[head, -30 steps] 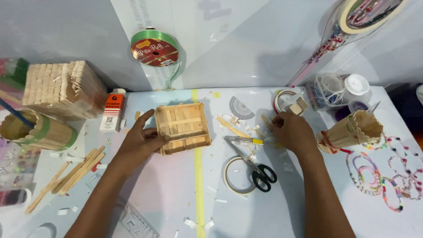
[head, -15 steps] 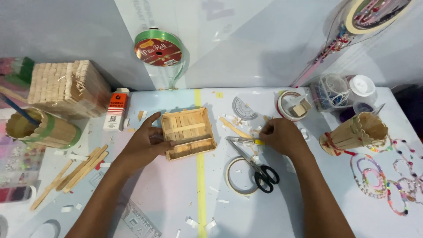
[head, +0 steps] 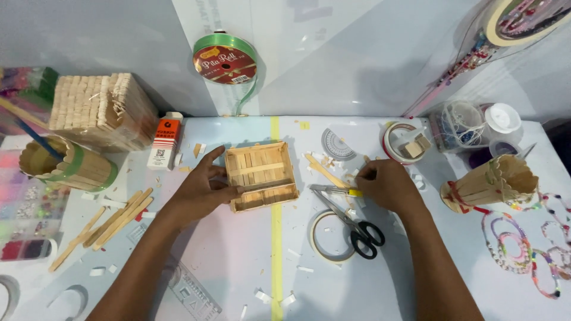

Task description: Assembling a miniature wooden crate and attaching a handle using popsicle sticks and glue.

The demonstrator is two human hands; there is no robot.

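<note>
My left hand [head: 202, 191] rests against the left side of the stick box [head: 260, 176] at the centre of the frame. Right of the box, my right hand [head: 386, 185] sits at the craft knife [head: 334, 190], with scissors [head: 351, 221] just below, lying across a tape ring [head: 331, 238]. A ribbon spool [head: 225, 62] hangs above the box. Loose sticks [head: 113, 221] lie at lower left, a stick cup [head: 66, 166] above them. A stick cone [head: 493, 183] stands at the right.

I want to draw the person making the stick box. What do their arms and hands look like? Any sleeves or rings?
Both arms are bare up to the picture's edge, with no sleeves showing. The left hand and right hand wear no gloves, and no rings, watch or bracelets are visible on them.
</note>
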